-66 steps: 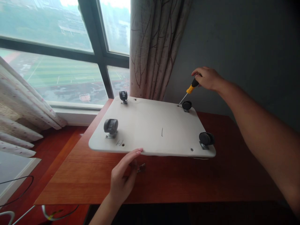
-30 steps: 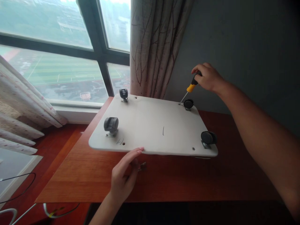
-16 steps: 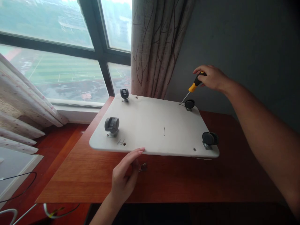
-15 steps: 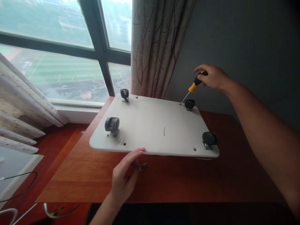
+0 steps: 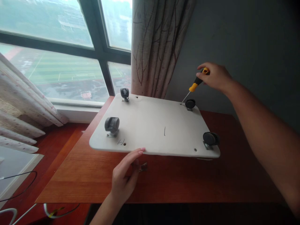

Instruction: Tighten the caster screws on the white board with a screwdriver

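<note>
A white board (image 5: 150, 125) lies flat on the wooden table, with black caster wheels at its corners: near left (image 5: 112, 124), far left (image 5: 124, 92), far right (image 5: 190, 103) and near right (image 5: 211, 138). My right hand (image 5: 217, 76) is closed round the top of a yellow and black screwdriver (image 5: 195, 83), whose tip touches the board beside the far right caster. My left hand (image 5: 124, 176) rests on the table with its fingers pressed against the board's near edge. A small metal part (image 5: 142, 167) lies just right of its fingers.
The reddish wooden table (image 5: 164, 181) stands against a grey wall. A patterned curtain (image 5: 154, 47) hangs behind the board, next to a large window (image 5: 58, 47). Cables (image 5: 18, 187) lie on the floor at the lower left.
My right hand has turned on the screwdriver handle and shifted slightly right, showing more of the yellow handle. The board and my left hand have stayed put.
</note>
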The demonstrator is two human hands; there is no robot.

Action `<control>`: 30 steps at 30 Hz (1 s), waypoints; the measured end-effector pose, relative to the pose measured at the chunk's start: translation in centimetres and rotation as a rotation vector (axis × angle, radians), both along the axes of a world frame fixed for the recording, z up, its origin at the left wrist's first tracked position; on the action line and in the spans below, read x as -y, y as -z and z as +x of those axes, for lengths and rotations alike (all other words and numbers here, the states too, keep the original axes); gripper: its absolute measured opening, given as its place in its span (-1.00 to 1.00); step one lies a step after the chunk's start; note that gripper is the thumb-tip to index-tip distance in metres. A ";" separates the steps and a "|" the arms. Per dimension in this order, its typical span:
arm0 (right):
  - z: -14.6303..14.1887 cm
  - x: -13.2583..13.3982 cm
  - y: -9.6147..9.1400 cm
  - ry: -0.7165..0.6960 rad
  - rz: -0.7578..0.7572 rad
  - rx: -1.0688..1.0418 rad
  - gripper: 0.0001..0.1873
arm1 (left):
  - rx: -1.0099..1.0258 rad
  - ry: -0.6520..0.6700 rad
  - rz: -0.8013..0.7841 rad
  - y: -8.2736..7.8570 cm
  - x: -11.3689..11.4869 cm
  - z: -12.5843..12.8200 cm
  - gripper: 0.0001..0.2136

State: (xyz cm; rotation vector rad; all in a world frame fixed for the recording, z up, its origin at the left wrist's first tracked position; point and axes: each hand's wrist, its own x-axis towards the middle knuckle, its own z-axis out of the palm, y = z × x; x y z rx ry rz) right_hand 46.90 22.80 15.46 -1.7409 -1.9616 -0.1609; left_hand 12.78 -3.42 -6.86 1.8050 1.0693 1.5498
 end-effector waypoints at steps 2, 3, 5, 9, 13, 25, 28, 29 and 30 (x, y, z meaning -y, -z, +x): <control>-0.3 0.2 0.0 0.085 0.075 0.141 -0.62 | -0.002 -0.002 0.002 -0.1 0.0 0.0 -0.58; -0.5 0.3 -0.1 0.118 0.077 0.193 -0.60 | -0.003 -0.001 0.001 -0.1 0.0 0.0 -0.58; -0.9 0.2 -0.3 0.153 0.032 0.229 -0.58 | -0.002 0.001 0.001 -0.1 0.0 0.0 -0.58; -1.2 -0.2 -0.9 0.017 -0.134 0.049 -0.65 | -0.004 0.001 0.007 -0.1 0.0 0.0 -0.57; -1.2 -0.2 -1.0 0.115 -0.121 0.100 -0.62 | -0.003 0.013 0.015 -0.1 0.0 0.0 -0.56; -0.5 -1.2 -1.2 -0.009 -0.221 -0.075 -0.58 | -0.005 0.028 0.021 -0.4 -0.1 0.0 -0.54; -1.2 -0.4 -1.1 0.142 -0.082 0.144 -0.62 | -0.001 0.027 0.020 -0.4 -0.1 0.1 -0.54; -1.5 -0.1 -1.0 0.202 -0.033 0.226 -0.61 | -0.001 0.026 0.021 -0.4 -0.1 0.1 -0.54; -1.7 0.2 -1.0 0.247 0.000 0.286 -0.59 | -0.002 0.026 0.021 -0.4 -0.1 0.1 -0.54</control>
